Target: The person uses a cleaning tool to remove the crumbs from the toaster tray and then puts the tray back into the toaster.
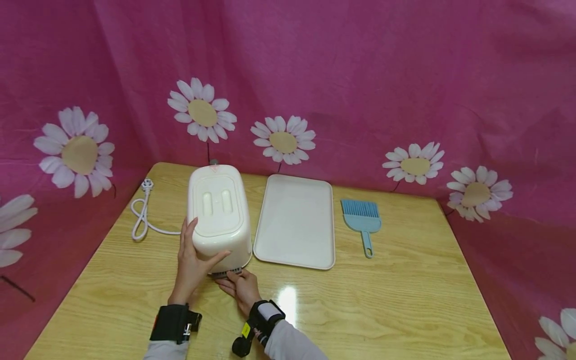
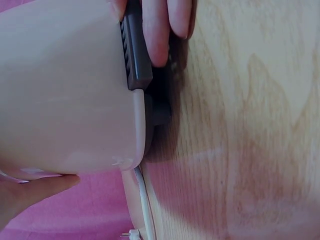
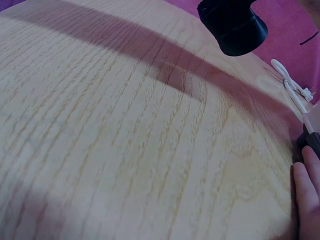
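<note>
A white toaster (image 1: 219, 215) with a covered top stands at the left of the table. My left hand (image 1: 191, 265) grips its near left corner, thumb across the front face and fingers along the left side. At the base of the front, my right hand (image 1: 243, 287) pinches the dark crumb tray (image 2: 136, 55). Its thumb lies on the upper side and its fingers (image 2: 157, 35) underneath, close over the table. The tray's front strip sits at the toaster's lower edge; the rest of it is hidden. In the right wrist view only some fingers (image 3: 306, 187) show at the right edge.
A white cord with a plug (image 1: 146, 185) lies looped left of the toaster. Right of it is a flat white tray (image 1: 294, 222), then a blue brush (image 1: 362, 217) with its handle toward me. A pink flowered cloth (image 1: 342, 90) hangs behind the wooden table (image 1: 396, 300).
</note>
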Motion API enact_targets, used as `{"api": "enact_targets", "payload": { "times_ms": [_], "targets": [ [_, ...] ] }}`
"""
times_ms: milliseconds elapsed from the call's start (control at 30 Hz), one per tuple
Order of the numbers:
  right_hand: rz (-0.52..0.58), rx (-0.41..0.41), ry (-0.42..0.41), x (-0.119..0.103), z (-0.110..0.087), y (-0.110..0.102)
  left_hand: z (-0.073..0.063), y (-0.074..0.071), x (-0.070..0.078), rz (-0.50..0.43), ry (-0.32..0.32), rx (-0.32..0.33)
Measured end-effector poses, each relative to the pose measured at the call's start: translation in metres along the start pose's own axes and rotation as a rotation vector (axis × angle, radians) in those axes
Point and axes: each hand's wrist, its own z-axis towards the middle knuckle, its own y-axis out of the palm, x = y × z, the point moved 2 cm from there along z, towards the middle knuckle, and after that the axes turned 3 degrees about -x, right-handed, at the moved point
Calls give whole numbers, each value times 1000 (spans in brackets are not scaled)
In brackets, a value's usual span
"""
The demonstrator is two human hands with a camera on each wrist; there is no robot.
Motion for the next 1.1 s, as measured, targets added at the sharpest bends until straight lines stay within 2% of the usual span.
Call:
{"api": "enact_targets", "payload": {
  "times_ms": [200, 767, 1100],
  "targets": [
    [1, 1, 6, -3, -2, 1, 0, 0, 0, -3, 8, 1],
    [3, 28, -14, -1, -3, 1, -3, 0, 0, 4, -34, -6],
    [14, 19, -15, 1, -6, 2, -1, -1, 0, 2, -21, 5]
  ]
}}
